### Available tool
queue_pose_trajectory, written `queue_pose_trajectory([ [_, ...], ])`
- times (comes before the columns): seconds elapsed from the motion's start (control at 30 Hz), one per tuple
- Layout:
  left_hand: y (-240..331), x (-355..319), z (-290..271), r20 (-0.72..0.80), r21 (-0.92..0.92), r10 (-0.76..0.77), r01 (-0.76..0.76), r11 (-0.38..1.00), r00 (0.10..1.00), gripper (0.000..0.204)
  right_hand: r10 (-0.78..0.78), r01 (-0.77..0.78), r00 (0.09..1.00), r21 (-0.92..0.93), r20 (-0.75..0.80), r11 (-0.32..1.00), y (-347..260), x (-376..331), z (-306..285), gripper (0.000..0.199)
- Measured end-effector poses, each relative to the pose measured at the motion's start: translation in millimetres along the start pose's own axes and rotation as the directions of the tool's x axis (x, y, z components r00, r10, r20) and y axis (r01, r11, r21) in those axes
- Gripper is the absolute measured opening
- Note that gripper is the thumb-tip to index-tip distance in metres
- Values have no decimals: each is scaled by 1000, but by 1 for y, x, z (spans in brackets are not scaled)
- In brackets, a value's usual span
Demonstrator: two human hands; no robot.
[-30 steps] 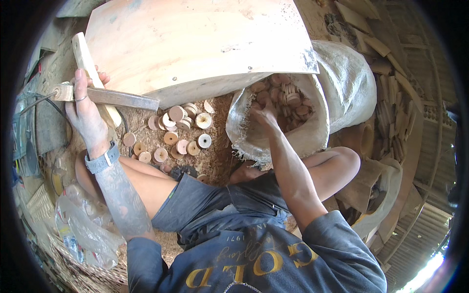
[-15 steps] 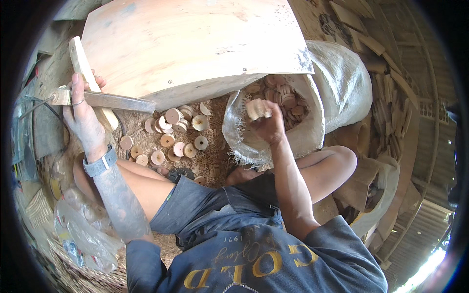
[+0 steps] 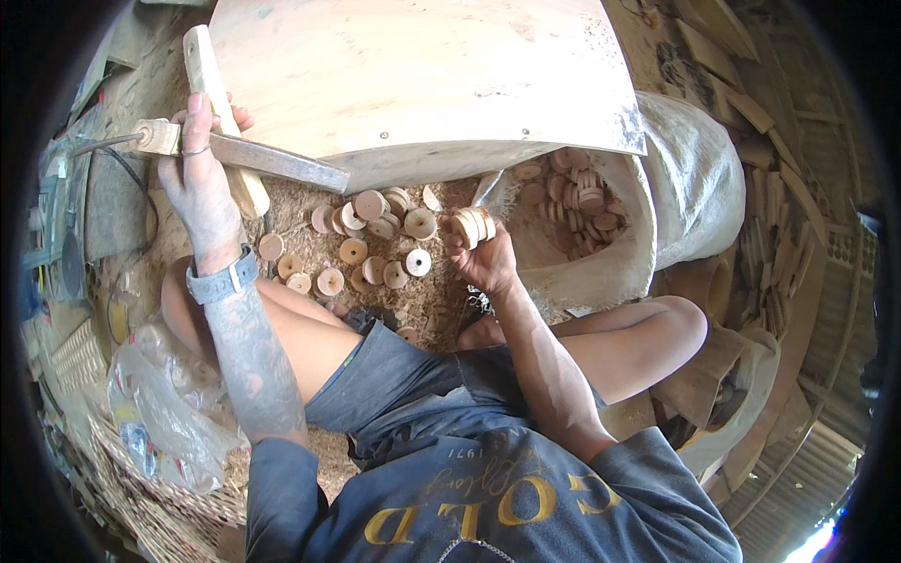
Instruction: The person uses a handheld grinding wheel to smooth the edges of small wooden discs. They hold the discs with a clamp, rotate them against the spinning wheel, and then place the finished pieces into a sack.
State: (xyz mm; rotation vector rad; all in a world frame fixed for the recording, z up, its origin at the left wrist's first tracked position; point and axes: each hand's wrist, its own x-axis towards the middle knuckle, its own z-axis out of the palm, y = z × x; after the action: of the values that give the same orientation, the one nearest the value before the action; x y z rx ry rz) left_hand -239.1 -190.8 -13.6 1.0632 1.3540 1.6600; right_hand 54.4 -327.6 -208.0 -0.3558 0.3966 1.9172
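Pale wooden bar partly hidden behind flat tool

The floor is covered with wood shavings. A corrugated surface, apparently a wall or roof, spans the right side, beside stacked wood offcuts. Bright light enters at lower right. Woven material lies lower left.

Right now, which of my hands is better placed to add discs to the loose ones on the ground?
Your right hand, I'd judge: it holds a small stack of wooden discs near the loose discs, whereas your left hand is wrapped around a pale wooden bar.
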Motion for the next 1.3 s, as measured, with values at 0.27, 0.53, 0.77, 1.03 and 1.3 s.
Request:
queue_pose_trajectory([
  [0.27, -2, 1, 0, -11, 10, 1, -1, 1000, 1000, 36, -79, -154, 931, -581, -356, 799, 45, 3, 25, 42],
  [0.53, -4, 3, -3, 10, 16, -34, 34, 999, 999, 43, -932, -132, 360, -987, 38, -91, -42, 3, -6, 25],
  [0.77, -5, 2, 3, -46, -7, 2, -2, 1000, 999, 44, -655, -223, 753, -916, 56, -334, 3, 9, -10, 37],
  [1.03, -3, 1, 5, -26, 54, 13, -11, 998, 1000, 45, -301, -40, 937, -800, 178, -599, 4, 2, 33, 30],
  [1.3, -3, 1, 5, -30, 21, -21, 22, 1000, 999, 44, -770, -393, 634, -832, 63, -392, -96, -34, 12, 27],
])
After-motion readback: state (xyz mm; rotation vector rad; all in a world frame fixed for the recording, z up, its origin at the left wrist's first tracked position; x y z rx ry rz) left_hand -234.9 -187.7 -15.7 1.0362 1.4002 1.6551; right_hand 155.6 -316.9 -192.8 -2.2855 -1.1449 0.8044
